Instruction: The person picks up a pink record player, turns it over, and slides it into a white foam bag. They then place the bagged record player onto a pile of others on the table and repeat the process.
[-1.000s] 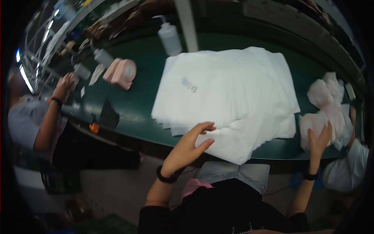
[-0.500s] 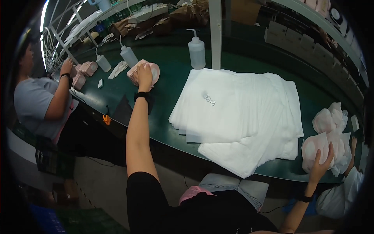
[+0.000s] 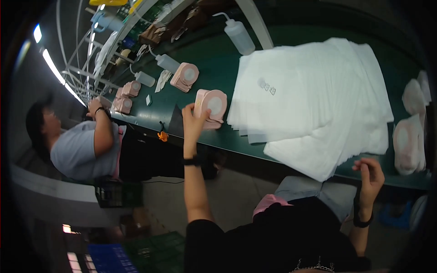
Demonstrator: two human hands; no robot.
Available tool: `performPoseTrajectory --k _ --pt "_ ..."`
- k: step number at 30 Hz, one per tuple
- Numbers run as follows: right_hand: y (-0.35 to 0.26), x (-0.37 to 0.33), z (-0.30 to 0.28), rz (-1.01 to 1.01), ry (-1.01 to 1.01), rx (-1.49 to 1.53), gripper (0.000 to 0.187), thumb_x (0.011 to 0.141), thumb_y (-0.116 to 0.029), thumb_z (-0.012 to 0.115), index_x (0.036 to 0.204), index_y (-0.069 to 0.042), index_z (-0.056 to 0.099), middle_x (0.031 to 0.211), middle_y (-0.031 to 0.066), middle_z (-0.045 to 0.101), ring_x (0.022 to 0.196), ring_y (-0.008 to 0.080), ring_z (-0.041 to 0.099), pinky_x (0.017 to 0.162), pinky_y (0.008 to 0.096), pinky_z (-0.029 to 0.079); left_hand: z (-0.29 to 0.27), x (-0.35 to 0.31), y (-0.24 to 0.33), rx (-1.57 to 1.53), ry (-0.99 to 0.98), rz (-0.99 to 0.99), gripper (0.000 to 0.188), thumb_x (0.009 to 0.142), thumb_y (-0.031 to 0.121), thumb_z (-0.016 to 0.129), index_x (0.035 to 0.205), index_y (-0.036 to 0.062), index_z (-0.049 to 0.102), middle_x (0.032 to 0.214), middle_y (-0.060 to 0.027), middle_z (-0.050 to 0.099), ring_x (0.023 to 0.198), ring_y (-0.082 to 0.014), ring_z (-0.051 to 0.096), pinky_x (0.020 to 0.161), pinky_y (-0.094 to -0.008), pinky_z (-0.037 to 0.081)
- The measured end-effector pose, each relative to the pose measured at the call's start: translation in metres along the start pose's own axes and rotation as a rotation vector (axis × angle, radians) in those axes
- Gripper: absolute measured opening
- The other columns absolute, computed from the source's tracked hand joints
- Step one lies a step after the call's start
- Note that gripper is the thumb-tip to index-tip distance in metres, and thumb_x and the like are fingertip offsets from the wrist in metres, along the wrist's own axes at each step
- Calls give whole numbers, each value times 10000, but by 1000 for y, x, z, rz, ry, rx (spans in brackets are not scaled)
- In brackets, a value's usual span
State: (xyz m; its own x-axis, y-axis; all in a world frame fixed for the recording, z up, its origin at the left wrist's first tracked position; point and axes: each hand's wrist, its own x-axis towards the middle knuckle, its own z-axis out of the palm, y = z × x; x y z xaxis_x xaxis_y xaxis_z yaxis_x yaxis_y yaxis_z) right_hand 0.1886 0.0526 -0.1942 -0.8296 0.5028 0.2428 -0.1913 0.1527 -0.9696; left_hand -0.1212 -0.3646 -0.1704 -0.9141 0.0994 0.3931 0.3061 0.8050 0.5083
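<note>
My left hand (image 3: 195,122) is closed on the near side of a pink rounded device (image 3: 214,105) with a pale round disc on its face. It is at the left edge of a fanned stack of white thin bags (image 3: 309,95). A similar pink device (image 3: 185,76) stands just beyond it. Over the table's front edge, my right hand (image 3: 372,176) hangs with loosely bent fingers and nothing visible in them. To its right lie pink devices wrapped in white bags (image 3: 406,144).
Squeeze bottles (image 3: 240,37) stand along the back of the green table (image 3: 150,113). A co-worker (image 3: 84,148) at the left handles more pink devices (image 3: 124,104). An orange object (image 3: 162,136) hangs at the table edge. A shelf post (image 3: 257,22) rises behind the bags.
My left hand has brought a pink device rightward, toward the bag stack. My right hand has come away from the wrapped devices. The view has turned and tilted.
</note>
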Motion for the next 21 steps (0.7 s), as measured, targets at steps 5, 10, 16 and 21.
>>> performPoseTrajectory --k 5,10,16,21 --pt "13 9 65 96 -358 335 725 819 -218 655 1381 -23 241 1321 198 400 1168 264 464 946 372 399 39 -92 124 -1290 -353 -369 452 892 230 581 1239 -6 412 1152 -106 532 1035 -158 529 908 -284 409" --pt "34 6 49 137 -249 514 887 776 -207 686 1429 -29 112 1412 191 281 1257 283 383 1034 404 313 120 -137 222 -1441 -654 -378 508 884 202 581 1286 -7 353 1186 -112 498 1116 -171 484 935 -296 393" --pt "50 2 -13 113 19 468 775 773 -80 622 1402 24 182 1378 190 342 1256 250 388 1038 359 311 153 -157 277 -1378 -1013 -37 737 788 95 662 1353 16 196 1325 -125 353 1239 -204 373 1010 -342 333" --pt "47 -3 -23 120 12 431 728 772 -37 605 1389 33 224 1340 195 392 1232 228 418 1025 345 331 157 -172 276 -1344 -1034 -205 838 732 25 680 1367 30 134 1358 -126 294 1254 -221 352 1036 -359 296"
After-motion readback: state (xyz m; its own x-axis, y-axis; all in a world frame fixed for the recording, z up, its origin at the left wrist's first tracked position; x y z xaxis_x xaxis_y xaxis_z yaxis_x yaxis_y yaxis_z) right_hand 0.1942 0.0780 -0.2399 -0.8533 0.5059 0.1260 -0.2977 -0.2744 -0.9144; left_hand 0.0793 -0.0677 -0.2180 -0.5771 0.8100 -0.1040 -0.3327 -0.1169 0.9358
